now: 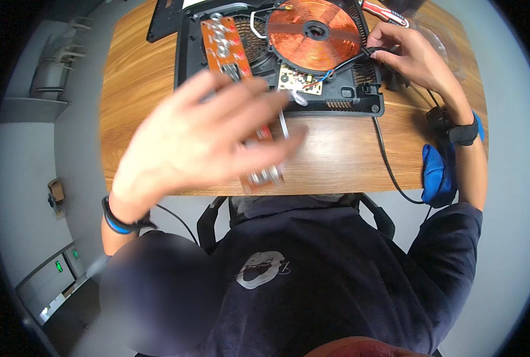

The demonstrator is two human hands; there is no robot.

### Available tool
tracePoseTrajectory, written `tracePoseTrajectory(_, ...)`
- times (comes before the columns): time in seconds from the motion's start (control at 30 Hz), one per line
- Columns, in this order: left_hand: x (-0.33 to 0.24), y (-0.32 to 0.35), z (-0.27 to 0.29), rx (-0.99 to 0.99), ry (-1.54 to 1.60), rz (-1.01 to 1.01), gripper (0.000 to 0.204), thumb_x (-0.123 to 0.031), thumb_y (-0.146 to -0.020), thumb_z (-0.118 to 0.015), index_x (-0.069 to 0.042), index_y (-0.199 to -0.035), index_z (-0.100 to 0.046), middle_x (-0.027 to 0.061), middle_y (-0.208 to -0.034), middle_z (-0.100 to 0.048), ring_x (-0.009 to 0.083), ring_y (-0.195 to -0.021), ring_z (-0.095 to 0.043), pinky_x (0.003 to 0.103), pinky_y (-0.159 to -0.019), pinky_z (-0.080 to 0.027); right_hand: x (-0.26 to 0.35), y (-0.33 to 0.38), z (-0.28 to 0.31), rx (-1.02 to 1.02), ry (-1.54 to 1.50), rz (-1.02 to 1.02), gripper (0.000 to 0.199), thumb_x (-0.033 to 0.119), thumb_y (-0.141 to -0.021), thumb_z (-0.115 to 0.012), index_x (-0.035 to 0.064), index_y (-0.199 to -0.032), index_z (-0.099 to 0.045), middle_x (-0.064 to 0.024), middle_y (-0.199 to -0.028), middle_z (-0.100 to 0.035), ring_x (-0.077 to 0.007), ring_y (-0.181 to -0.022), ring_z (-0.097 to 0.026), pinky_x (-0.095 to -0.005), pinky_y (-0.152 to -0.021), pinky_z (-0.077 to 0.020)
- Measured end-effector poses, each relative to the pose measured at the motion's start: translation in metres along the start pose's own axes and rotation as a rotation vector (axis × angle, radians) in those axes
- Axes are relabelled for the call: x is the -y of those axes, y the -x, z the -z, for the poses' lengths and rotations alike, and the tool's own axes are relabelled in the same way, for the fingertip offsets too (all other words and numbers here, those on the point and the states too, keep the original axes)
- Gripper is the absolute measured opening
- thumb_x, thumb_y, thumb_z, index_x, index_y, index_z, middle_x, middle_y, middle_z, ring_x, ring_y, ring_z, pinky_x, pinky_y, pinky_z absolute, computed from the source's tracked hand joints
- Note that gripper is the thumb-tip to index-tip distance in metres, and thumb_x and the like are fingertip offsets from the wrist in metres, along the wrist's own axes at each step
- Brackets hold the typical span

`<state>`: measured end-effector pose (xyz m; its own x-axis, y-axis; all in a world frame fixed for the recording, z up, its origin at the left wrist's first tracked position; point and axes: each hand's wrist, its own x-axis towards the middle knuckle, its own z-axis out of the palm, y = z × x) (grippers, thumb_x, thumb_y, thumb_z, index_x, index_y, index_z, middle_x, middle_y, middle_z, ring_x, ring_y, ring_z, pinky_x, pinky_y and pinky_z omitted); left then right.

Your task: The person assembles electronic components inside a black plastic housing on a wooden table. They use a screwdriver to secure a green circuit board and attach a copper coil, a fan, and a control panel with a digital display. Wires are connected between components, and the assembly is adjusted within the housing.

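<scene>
An opened induction cooker [360, 107] lies on the table, its round copper coil [336, 47] exposed. A small pale circuit board [312, 88] with blue and red wires sits at the coil's near edge. My left hand [199, 134], blurred, hovers over a long orange-brown circuit board [223, 47] and hides its middle. Its fingers and thumb look apart. That board slants from inside the black casing out past its near edge. At the casing's right side, my right hand [416, 56] is closed, thumb and fingertips pinching a black cable [366, 52] beside the coil.
A red-and-white handled tool [387, 13] lies behind my right hand, near a clear plastic container [446, 44]. A black cord [387, 154] runs over the table's front edge. Blue cloth [434, 172] is by my right forearm. A black flat part [162, 21] lies at the far left.
</scene>
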<state>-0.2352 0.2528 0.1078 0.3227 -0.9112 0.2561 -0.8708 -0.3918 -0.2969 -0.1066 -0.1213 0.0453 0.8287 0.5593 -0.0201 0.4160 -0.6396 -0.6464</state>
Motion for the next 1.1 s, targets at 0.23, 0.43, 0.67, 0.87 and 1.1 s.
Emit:
tracePoseTrajectory(0.23,0.071,0.051,-0.020,0.098,-0.126,0.092,0.058,-0.015,-0.092,-0.065,-0.032,-0.147,-0.064,0.0007,-0.129,-0.070,0.0210,-0.124,-0.066,0.036,-0.100,-0.052,0.015,-0.004,0.007,0.094,-0.009,0.045,0.015,0.000,-0.098,-0.073,-0.0011,-0.105,-0.060,-0.0016,-0.091,-0.065,-0.0103,-0.088,-0.062,-0.0306,-0.084,-0.0537)
tracePoseTrajectory(0.43,0.106,0.083,-0.057,0.099,-0.045,0.085,0.059,-0.014,-0.091,-0.066,-0.029,-0.148,-0.065,0.0024,-0.132,-0.070,0.0213,-0.128,-0.065,0.038,-0.103,-0.052,0.037,-0.001,0.013,0.204,0.033,-0.022,0.018,0.003,-0.097,-0.076,-0.0014,-0.108,-0.062,-0.0048,-0.097,-0.070,-0.0138,-0.091,-0.066,-0.0332,-0.085,-0.0558)
tracePoseTrajectory(0.67,0.094,0.099,-0.058,0.134,0.349,0.278,0.058,-0.005,-0.082,-0.076,-0.021,-0.138,-0.074,0.0058,-0.147,-0.066,0.0317,-0.140,-0.061,0.045,-0.109,-0.058,0.042,-0.014,0.017,0.275,0.114,0.022,0.027,0.000,-0.090,-0.079,-0.0012,-0.114,-0.067,-0.0101,-0.102,-0.073,-0.0217,-0.095,-0.069,-0.0371,-0.087,-0.0579)
tracePoseTrajectory(0.87,0.098,0.101,-0.042,0.297,0.652,0.419,0.053,0.001,-0.084,-0.073,-0.013,-0.134,-0.075,0.0073,-0.157,-0.060,0.0341,-0.153,-0.048,0.050,-0.117,-0.052,0.050,-0.037,0.028,0.408,0.145,-0.007,0.048,-0.001,-0.082,-0.084,0.0027,-0.127,-0.067,-0.0102,-0.102,-0.072,-0.0246,-0.097,-0.070,-0.0388,-0.088,-0.0584)
tracePoseTrajectory(1.1,0.112,0.086,-0.035,0.358,0.782,0.411,0.033,-0.003,-0.089,-0.072,-0.006,-0.122,-0.077,0.0161,-0.153,-0.060,0.0387,-0.144,-0.055,0.048,-0.113,-0.052,0.040,-0.046,0.031,0.442,0.120,-0.027,0.056,-0.003,-0.075,-0.087,0.0044,-0.128,-0.067,-0.0111,-0.101,-0.070,-0.0251,-0.095,-0.069,-0.0387,-0.083,-0.0551)
